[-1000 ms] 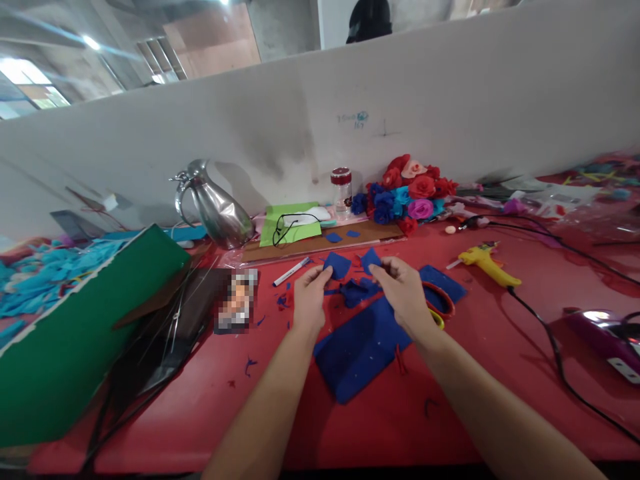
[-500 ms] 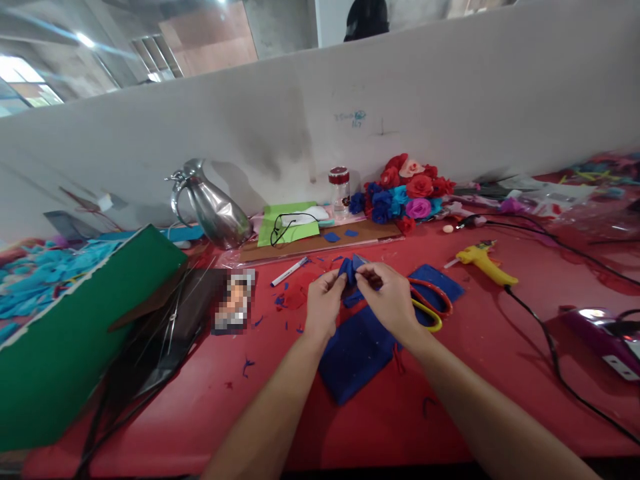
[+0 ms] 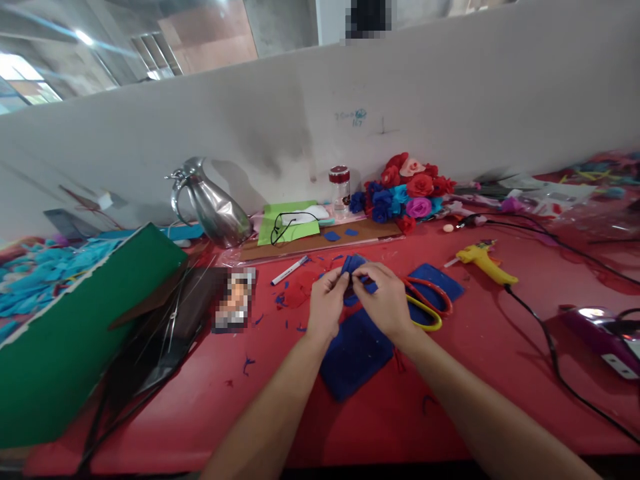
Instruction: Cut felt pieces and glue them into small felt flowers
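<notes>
Between my two hands is a small folded piece of blue fabric or crepe paper. My left hand pinches its left side with thumb and forefinger. From the right, my right hand pinches the same piece, the fingertips of both hands nearly meeting. Below them a larger folded blue sheet lies on the red table. Scissors with red and yellow handles rest beside my right hand, their blades hidden. Another blue sheet lies partly under the handles.
A yellow glue gun with a black cord lies right. Fabric-like flowers, a glass jar and a steel jug stand along the wall. A marker and blue scraps lie left, near a green box.
Both hands have drawn closer together around the blue piece. My right hand has shifted slightly left and the piece now looks more folded, its pointed tip no longer sticking up.
</notes>
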Demonstrator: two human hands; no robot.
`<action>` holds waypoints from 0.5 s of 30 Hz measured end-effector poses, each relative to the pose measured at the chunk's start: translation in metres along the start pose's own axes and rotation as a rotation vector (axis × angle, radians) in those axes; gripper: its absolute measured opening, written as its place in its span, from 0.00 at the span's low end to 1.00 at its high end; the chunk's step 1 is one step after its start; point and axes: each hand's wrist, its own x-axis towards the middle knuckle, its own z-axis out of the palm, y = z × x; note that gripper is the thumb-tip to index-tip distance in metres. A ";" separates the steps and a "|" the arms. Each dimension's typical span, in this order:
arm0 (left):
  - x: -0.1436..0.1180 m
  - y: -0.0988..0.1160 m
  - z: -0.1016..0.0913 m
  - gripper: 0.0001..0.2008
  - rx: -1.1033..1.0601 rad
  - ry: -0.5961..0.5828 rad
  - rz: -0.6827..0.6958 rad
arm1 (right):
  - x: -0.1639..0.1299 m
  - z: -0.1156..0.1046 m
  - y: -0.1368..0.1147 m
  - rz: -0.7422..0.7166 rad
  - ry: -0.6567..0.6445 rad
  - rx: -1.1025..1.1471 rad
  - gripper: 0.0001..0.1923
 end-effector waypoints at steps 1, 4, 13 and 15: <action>-0.001 0.000 0.001 0.10 -0.003 -0.008 0.004 | 0.001 -0.001 0.000 0.032 0.012 0.040 0.05; 0.000 0.001 0.001 0.10 -0.011 -0.009 0.014 | 0.002 -0.003 -0.003 0.072 0.029 0.104 0.04; -0.003 -0.009 0.003 0.14 0.158 -0.024 0.174 | 0.003 0.002 -0.001 0.306 0.021 0.408 0.06; -0.004 -0.010 0.004 0.19 0.159 -0.057 0.176 | 0.005 0.004 0.002 0.452 0.054 0.597 0.10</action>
